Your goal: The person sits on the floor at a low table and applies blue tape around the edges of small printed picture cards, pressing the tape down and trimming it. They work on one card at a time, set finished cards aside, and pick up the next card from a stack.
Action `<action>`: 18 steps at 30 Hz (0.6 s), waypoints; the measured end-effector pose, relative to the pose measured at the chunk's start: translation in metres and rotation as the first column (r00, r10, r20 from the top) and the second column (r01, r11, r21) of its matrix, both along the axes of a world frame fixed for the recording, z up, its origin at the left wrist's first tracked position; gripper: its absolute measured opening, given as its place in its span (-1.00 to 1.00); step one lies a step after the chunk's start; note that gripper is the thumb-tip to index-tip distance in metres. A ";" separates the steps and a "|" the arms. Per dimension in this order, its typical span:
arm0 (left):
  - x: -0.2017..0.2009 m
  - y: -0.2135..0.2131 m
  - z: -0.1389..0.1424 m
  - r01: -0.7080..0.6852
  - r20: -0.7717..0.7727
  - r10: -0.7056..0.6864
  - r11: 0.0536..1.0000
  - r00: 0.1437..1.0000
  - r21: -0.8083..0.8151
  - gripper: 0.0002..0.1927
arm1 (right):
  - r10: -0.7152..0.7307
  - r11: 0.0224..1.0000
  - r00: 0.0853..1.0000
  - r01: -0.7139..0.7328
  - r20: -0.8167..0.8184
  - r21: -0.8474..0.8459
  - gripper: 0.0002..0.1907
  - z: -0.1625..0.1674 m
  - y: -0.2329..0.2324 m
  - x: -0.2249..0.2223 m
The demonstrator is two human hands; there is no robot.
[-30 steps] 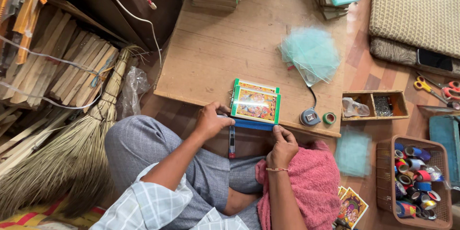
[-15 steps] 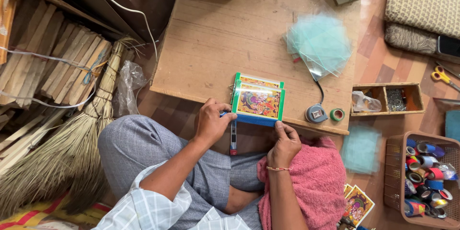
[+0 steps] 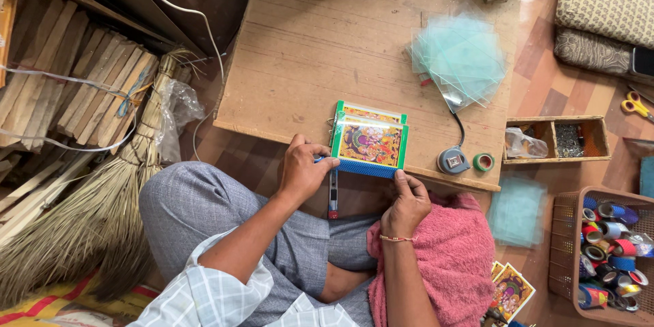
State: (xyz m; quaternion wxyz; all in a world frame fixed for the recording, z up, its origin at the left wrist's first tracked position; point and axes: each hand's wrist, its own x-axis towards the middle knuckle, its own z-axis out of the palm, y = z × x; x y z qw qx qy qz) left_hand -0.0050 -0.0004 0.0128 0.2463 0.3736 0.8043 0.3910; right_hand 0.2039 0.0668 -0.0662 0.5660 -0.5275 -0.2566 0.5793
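A small stack of colourful pictures with green borders (image 3: 370,139) lies at the near edge of a low wooden table (image 3: 327,54). A blue strip of tape (image 3: 364,169) runs along the stack's near edge. My left hand (image 3: 303,167) grips the stack's left near corner, thumb and fingers closed on the strip's end. My right hand (image 3: 407,206) presses its thumb against the right near corner of the strip. A pen-like tool (image 3: 332,194) hangs below the table edge between my hands. A pink towel (image 3: 449,259) covers my right knee.
A pile of clear glass panes (image 3: 460,58) lies on the table, with a small round device (image 3: 453,161) and a green tape roll (image 3: 483,161) near the edge. Right: a wooden tray (image 3: 552,139), a basket of tape rolls (image 3: 606,252), scissors (image 3: 637,105). Left: brooms (image 3: 82,211), wooden slats (image 3: 68,88).
The view has shifted slightly. My left hand has closed in on the stack's left corner and my right thumb has moved up to the strip's right end.
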 end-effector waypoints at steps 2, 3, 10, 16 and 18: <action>0.000 0.001 -0.002 -0.002 0.000 0.002 1.000 1.000 0.007 -0.73 | -0.009 1.000 1.000 0.009 0.005 0.015 -0.93 0.002 0.000 -0.001; 0.000 0.002 -0.003 -0.003 0.000 0.003 1.000 1.000 0.010 -0.73 | -0.013 1.000 1.000 0.013 0.008 0.022 -0.93 0.003 0.000 -0.002; 0.007 -0.001 -0.008 0.003 0.055 -0.004 1.000 0.998 0.015 -0.74 | -0.056 0.998 0.997 0.055 0.048 0.019 -0.90 0.005 0.003 -0.003; 0.010 -0.007 -0.016 -0.007 0.043 0.005 0.999 0.999 0.039 -0.71 | -0.045 0.998 0.997 0.042 0.068 0.048 -0.91 0.002 0.007 0.002; 0.008 -0.008 -0.019 0.007 0.073 -0.004 0.999 0.997 -0.034 -0.66 | -0.053 0.998 0.995 0.049 0.087 0.047 -0.90 0.001 0.007 0.002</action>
